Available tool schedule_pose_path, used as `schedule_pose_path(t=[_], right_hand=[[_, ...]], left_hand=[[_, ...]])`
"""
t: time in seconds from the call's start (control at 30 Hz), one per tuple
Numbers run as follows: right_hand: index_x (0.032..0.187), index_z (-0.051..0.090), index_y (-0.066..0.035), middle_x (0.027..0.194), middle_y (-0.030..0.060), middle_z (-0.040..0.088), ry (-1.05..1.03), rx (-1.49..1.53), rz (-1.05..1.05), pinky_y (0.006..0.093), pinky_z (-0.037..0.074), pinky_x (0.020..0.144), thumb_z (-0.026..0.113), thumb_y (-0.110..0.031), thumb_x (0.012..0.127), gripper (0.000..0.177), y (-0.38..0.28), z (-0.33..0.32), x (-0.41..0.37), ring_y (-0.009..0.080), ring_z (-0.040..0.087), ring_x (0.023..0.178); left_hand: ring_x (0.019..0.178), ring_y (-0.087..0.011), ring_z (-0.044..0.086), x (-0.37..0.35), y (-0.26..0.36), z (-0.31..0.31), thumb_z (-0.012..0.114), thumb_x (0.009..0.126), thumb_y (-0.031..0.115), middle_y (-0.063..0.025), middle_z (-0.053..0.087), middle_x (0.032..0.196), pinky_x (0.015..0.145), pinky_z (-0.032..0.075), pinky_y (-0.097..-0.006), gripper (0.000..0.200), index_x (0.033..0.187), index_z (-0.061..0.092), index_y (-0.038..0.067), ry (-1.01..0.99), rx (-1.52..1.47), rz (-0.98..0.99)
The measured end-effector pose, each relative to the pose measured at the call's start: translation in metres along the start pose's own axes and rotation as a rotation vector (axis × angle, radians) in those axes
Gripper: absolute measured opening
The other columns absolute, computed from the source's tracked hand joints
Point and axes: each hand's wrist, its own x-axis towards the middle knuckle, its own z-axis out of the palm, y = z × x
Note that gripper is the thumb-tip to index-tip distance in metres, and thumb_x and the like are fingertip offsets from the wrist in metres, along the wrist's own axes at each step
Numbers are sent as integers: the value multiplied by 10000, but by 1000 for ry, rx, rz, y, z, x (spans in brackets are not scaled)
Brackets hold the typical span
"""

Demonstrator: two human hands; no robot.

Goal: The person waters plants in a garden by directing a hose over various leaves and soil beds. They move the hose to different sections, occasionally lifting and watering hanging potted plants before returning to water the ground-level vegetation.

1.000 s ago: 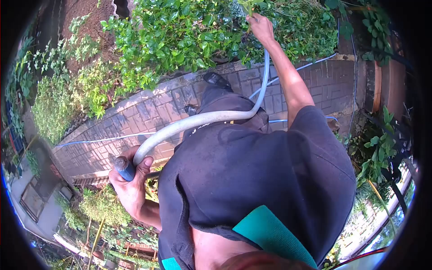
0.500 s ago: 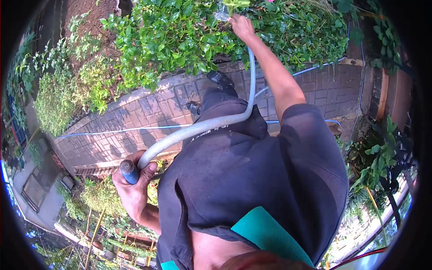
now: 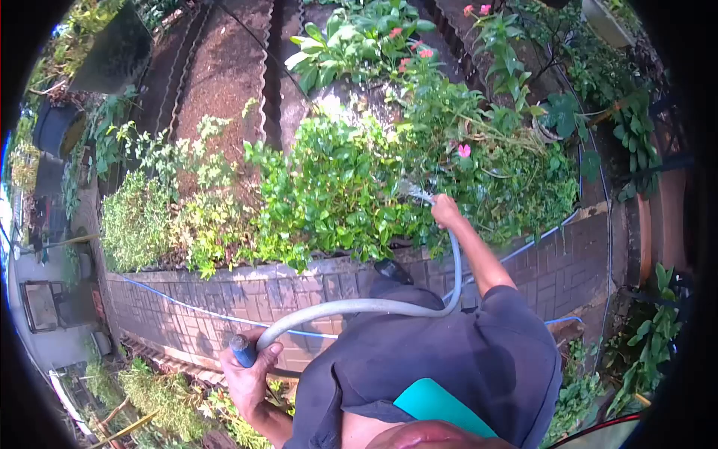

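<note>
My left hand is closed around a grey hose and the blue, round-ended handle of something. The rest of what that handle belongs to is hidden, so its kind cannot be told. From there the hose curves across my waist and up along my right forearm. With my arm stretched forward, my right hand grips the hose near its outlet. Water sprays out of that end onto the leafy green bushes just beyond.
A brick path runs across under me, with a thin blue hose lying along it. Beyond the bushes are soil beds with wavy edging. Pink flowers stand near the spray. More plants grow at the right.
The view has tilted up, showing more of the beds ahead. The hose outlet, spraying water, now shows against the bushes. Both hands keep their hold.
</note>
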Motion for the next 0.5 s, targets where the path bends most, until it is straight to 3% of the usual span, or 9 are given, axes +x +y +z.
schedule_pose_path(t=[0.1, 0.17, 0.23, 0.27, 0.37, 0.4, 0.43, 0.47, 0.5], right_hand=[[1148, 618, -8, 700, 154, 638, 149, 220, -112, 342, 532, 433, 487, -9, 819, 355, -55, -35, -6, 203, 636, 484], [1139, 630, -21, 713, 170, 659, 173, 170, -274, 381, 556, 539, 511, -45, 836, 327, -118, -91, -32, 243, 663, 557], [1135, 639, -32, 745, 219, 663, 540, -186, -649, 425, 539, 670, 533, -75, 846, 310, -163, -147, -43, 299, 678, 667], [1120, 655, -48, 779, 248, 649, 578, -190, -614, 453, 499, 746, 547, -85, 842, 300, -206, -188, -83, 353, 663, 742], [1099, 676, -75, 771, 210, 654, 959, -250, -853, 401, 512, 714, 542, -163, 865, 284, -286, -294, -183, 323, 663, 702], [1104, 679, -140, 929, 157, 682, 1036, -261, -831, 442, 525, 772, 496, -147, 874, 294, -309, -320, -214, 325, 672, 783], [1131, 671, -114, 792, 140, 689, 1151, -449, -900, 351, 522, 719, 557, -165, 857, 302, -329, -351, -227, 264, 677, 680], [1035, 693, -80, 721, 126, 673, 1379, -532, -1193, 352, 523, 579, 544, -190, 885, 238, -347, -383, -214, 216, 646, 553], [837, 722, -72, 675, 155, 660, 1184, -619, -1073, 390, 507, 579, 582, -197, 726, 218, -374, -395, -244, 295, 643, 605]], left_hand=[[493, -91, 507, -1, 7, -19, 771, 694, 16, -41, 596, 636, 456, 388, -210, 310, 971, 654, -60, 119, -131, 75], [494, -94, 509, -5, 14, -32, 766, 697, 15, -42, 588, 628, 453, 388, -211, 302, 960, 640, -64, 150, -196, 198], [510, -87, 511, -12, 19, -45, 772, 689, 18, -40, 587, 642, 455, 379, -212, 310, 953, 632, -62, 118, -229, 318], [519, -83, 512, -18, 24, -49, 766, 690, 9, -38, 593, 652, 460, 377, -210, 300, 951, 636, -59, 112, -228, 369], [554, -80, 521, -33, 26, -57, 762, 688, -6, -43, 615, 698, 476, 383, -208, 282, 942, 648, -52, 49, -190, 437], [567, -80, 525, -36, 24, -60, 763, 687, -9, -47, 622, 717, 482, 386, -207, 278, 939, 652, -50, 22, -174, 447], [576, -79, 527, -36, 21, -62, 764, 686, -13, -51, 627, 738, 484, 388, -206, 278, 938, 653, -50, -10, -193, 458], [585, -78, 529, -32, 15, -62, 765, 685, -17, -56, 632, 759, 486, 390, -204, 277, 938, 655, -51, -42, -217, 470], [594, -77, 531, -31, 12, -62, 766, 684, -21, -60, 637, 780, 488, 392, -203, 277, 937, 656, -52, -74, -239, 480]])
